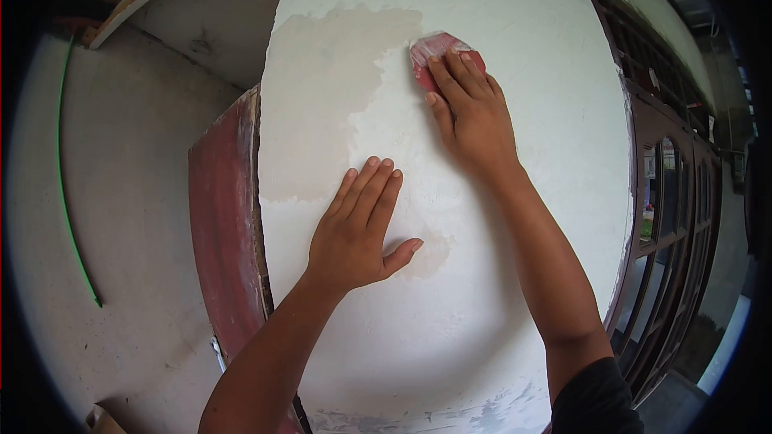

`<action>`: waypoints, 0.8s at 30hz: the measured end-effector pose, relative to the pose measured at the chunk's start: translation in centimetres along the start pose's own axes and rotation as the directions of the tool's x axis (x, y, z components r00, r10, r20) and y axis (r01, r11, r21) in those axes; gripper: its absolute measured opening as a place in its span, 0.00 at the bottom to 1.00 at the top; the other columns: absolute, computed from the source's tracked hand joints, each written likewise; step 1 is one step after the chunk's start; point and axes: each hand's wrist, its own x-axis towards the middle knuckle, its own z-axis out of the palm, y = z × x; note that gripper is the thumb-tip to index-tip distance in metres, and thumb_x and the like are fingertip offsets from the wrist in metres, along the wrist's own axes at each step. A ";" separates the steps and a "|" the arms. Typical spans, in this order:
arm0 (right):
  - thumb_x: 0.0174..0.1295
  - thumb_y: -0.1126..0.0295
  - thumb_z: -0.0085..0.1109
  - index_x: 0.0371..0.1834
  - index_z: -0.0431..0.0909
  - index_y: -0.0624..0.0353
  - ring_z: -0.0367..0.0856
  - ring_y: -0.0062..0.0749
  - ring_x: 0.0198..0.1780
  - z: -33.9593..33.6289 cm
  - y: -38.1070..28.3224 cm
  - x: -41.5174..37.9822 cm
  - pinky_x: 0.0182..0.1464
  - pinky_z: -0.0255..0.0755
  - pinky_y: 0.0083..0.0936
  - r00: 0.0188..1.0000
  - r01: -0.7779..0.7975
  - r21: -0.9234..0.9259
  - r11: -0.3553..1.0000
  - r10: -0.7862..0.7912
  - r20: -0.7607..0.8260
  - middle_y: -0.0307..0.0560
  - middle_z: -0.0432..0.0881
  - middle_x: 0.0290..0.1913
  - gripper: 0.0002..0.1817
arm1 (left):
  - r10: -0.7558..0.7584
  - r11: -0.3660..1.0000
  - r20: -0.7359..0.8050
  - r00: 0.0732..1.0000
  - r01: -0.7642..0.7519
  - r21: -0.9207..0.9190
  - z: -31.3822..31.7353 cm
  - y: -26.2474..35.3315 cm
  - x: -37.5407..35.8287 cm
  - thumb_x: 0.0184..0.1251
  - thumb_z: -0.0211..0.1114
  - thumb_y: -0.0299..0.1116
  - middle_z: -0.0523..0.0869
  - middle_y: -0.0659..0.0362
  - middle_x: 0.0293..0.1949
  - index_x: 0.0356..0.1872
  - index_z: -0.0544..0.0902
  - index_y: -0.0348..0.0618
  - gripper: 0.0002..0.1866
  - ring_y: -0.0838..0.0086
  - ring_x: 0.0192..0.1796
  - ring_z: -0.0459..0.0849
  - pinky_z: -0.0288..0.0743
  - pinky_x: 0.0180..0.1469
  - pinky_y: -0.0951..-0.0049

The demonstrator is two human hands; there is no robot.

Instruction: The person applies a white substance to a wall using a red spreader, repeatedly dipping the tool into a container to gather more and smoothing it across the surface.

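In front of me is a white wall with beige-grey patches. My right hand presses a piece of red sandpaper against its upper part, fingers laid over the sheet. The sandpaper is dusted with white and its edges look bent. Lower and to the left, my left hand rests flat on the wall with its fingers stretched out and the thumb apart, holding nothing. A large beige patch lies above it, and a smaller one is beside the thumb.
A red door stands at the wall's left edge. Farther left, a thin green strip hangs along another wall. On the right is a dark wooden door with glass panes. The wall's base has grey smudges.
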 end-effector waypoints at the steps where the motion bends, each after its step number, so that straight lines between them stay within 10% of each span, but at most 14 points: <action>1: 0.77 0.57 0.54 0.70 0.78 0.54 0.72 0.47 0.76 0.0 0.2 0.3 0.75 0.64 0.51 0.999 0.000 0.008 1.000 0.000 -0.035 0.53 0.79 0.72 0.23 | 0.000 1.000 0.002 1.000 0.000 0.002 0.0 0.1 -0.1 0.67 0.70 0.51 0.72 0.41 0.75 0.74 0.70 0.31 0.43 0.47 0.80 0.67 0.60 0.79 0.43; 24: 0.76 0.58 0.55 0.69 0.79 0.54 0.73 0.47 0.76 1.4 0.2 3.1 0.76 0.64 0.50 0.997 0.073 0.018 0.997 -0.074 0.021 0.53 0.78 0.72 0.23 | -0.001 1.000 -0.014 1.000 0.001 0.003 0.0 -0.3 0.5 0.66 0.71 0.50 0.72 0.41 0.75 0.74 0.70 0.30 0.43 0.46 0.79 0.68 0.60 0.79 0.43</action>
